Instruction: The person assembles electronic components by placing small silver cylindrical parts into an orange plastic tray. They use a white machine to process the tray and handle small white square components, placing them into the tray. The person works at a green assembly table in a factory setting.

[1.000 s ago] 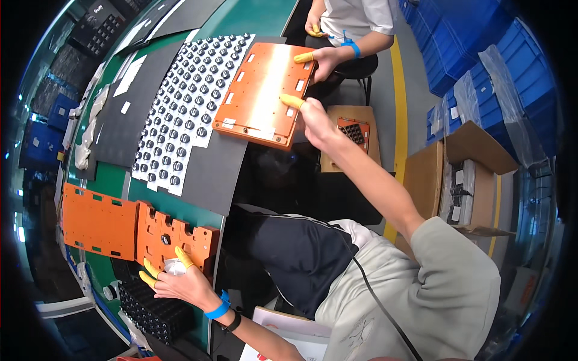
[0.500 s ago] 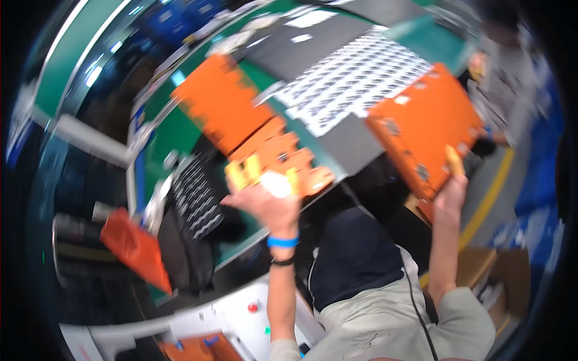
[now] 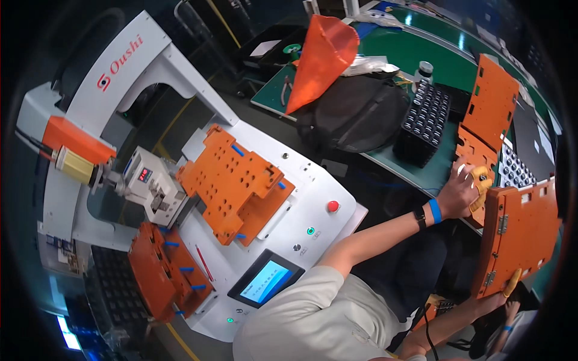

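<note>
My right hand [image 3: 501,298], with a yellow finger cot, grips the lower edge of an orange hinged fixture [image 3: 519,237] and holds it tilted at the right. Metal hinges show along the fixture's side. My left hand [image 3: 462,191] has curled fingers in yellow cots at the near end of an orange plate [image 3: 477,149] on the bench. Whatever lies between those fingers is too small to make out. Behind that plate stretches a second orange panel [image 3: 492,102]. A white sheet with rows of dark round parts [image 3: 516,168] lies beside them, partly hidden by the fixture.
At the left stands a white bench-top machine [image 3: 301,198] with an orange perforated jig [image 3: 232,180], a screen [image 3: 268,283] and a red button [image 3: 333,206]. On the green bench are a black tray of parts [image 3: 424,120], a black bag [image 3: 355,114] and an orange cone-shaped sheet [image 3: 325,57]. Another person's arm [image 3: 507,325] shows lower right.
My view has swung left, bringing the white machine into sight. The left hand's spread fingers have curled. The right hand still holds the orange fixture.
</note>
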Available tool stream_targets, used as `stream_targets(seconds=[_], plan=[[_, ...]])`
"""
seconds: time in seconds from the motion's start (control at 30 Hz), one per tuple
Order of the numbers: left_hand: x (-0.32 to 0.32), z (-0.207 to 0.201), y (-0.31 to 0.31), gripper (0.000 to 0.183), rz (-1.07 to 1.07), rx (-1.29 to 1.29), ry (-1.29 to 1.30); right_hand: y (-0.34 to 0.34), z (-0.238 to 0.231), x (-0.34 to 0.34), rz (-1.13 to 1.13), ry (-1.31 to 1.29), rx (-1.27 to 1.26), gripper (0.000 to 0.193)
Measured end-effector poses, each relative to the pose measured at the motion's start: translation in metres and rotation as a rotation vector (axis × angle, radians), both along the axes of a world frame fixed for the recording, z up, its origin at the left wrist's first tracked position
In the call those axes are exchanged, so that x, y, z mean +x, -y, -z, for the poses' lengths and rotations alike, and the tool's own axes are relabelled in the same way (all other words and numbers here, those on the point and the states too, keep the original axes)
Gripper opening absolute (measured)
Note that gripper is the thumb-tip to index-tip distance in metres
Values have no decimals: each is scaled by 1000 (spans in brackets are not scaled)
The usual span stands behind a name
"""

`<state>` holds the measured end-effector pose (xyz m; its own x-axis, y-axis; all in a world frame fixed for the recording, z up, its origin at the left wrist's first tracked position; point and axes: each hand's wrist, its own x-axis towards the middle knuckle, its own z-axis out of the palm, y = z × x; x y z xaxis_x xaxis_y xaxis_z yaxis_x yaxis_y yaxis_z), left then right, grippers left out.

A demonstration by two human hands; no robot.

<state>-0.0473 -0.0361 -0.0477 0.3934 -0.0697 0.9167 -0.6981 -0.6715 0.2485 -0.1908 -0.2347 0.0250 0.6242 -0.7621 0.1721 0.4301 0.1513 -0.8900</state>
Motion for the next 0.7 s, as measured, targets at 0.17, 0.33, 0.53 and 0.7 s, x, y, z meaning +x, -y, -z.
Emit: stream_targets(seconds=[0.17, 0.33, 0.53, 0.7], plan=[[12, 27, -5, 48, 7, -66, 39, -20, 23, 11, -236, 14, 278, 44], [12, 21, -13, 34, -50, 41, -243, -23, 29, 4, -468, 83, 262, 38], [14, -2, -37, 25, -170, 153, -134, -34, 11, -4, -609, 190, 312, 39], [20, -29, -26, 21, 11, -141, -305, -21, 5, -11, -435, 183, 231, 38]])
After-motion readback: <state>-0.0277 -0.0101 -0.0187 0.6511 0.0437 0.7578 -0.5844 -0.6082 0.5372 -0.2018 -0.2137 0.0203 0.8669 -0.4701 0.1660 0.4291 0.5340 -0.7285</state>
